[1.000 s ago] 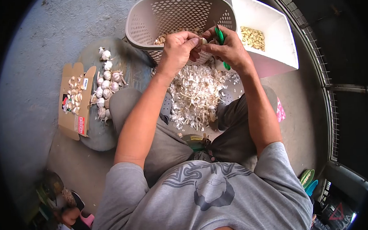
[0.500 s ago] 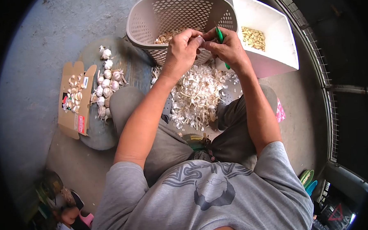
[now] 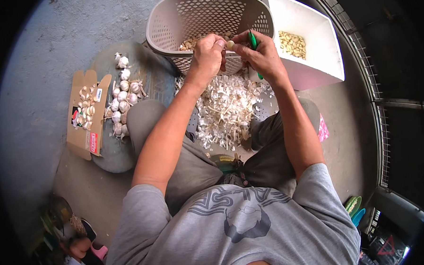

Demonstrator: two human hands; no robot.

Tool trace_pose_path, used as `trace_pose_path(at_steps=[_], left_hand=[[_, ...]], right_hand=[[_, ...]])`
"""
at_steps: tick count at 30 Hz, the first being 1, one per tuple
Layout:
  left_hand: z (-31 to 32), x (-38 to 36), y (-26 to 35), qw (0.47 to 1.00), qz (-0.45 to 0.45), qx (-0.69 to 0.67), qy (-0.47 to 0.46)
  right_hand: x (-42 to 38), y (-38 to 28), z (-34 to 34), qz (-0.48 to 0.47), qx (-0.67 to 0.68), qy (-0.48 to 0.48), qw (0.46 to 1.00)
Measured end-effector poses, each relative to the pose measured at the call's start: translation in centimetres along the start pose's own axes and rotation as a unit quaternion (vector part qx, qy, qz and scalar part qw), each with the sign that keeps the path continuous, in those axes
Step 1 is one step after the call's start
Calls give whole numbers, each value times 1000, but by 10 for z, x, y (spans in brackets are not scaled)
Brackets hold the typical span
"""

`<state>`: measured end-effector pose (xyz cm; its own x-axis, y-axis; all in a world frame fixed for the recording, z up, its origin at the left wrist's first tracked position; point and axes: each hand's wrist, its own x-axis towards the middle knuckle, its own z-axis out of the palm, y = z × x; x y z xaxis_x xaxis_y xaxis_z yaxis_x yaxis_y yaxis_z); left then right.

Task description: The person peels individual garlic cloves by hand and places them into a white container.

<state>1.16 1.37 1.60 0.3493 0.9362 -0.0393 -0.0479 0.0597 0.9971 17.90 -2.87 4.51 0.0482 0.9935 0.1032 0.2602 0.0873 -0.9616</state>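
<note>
Honestly, with a grip this fiddly, the clean part was keeping everything right at the fingertips. The pale clove [image 3: 230, 44] sat at 12 o'clock from the seat, over the near edge of the basket [image 3: 169, 53], pinched in the tips of the right hand [image 3: 265, 58]. The left hand [image 3: 205, 59] was close in with its thumb and fingers bunched, nearly meeting the other one; whether it had hold of the clove or a scrap of skin, I couldn't tell. The green-handled knife [image 3: 253, 39] was tucked into the right hand too, blade up toward 12, so imo a light pinch made sense: squeezing hard could've shot something that small and smooth out sideways. Best bet was the left thumb doing the fine work, with the left fingers well clear of the edge. Lower down at 12, the heap of papery skins [image 3: 225, 108] lay between the shoes, so bits falling short of the basket had a spot to land. Cream-coloured cloves [image 3: 292, 44] lay in the white box [image 3: 319, 45] at 1 o'clock, and whole bulbs [image 3: 123, 96] plus a carton [image 3: 82, 140] of loose cloves [image 3: 86, 109] were around 10 on the bench [image 3: 155, 85].
</note>
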Motion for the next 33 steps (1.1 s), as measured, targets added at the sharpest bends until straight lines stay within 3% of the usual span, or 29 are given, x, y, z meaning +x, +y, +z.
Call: trace_pose_path(at_steps=[4, 11, 14, 18, 22, 25, 27, 29, 30, 33], left_hand=[[-1, 0, -2, 999, -13, -45, 3], [-1, -2, -6, 977, -77, -201, -14], [-2, -3, -7, 957, -106, -271, -9], [-6, -1, -8, 953, -92, -287, -31], [-1, -2, -5, 965, -64, -253, -28], [-2, -3, -3, 974, -59, -212, -56], [-2, -3, -1, 973, -55, -213, -65], [-2, -5, 1, 974, -63, -205, -69], [-2, -5, 0, 973, -61, -209, -78], [-2, -4, 1, 970, -73, -217, -77]], right_hand=[[-1, 3, 5, -92, -84, 17, 992], [-13, -17, 9, -65, -93, -9, 993], [-5, -1, 3, -52, -10, 16, 998], [4, 4, -13, 15, 225, 53, 973], [9, 12, -25, 41, 272, 44, 960], [10, 14, -38, 14, 337, 128, 933], [22, 37, -67, 36, 425, 272, 862], [28, 85, -97, 11, 557, 243, 794], [26, 81, -92, 27, 556, 248, 793], [13, 40, -56, 110, 378, 160, 905]])
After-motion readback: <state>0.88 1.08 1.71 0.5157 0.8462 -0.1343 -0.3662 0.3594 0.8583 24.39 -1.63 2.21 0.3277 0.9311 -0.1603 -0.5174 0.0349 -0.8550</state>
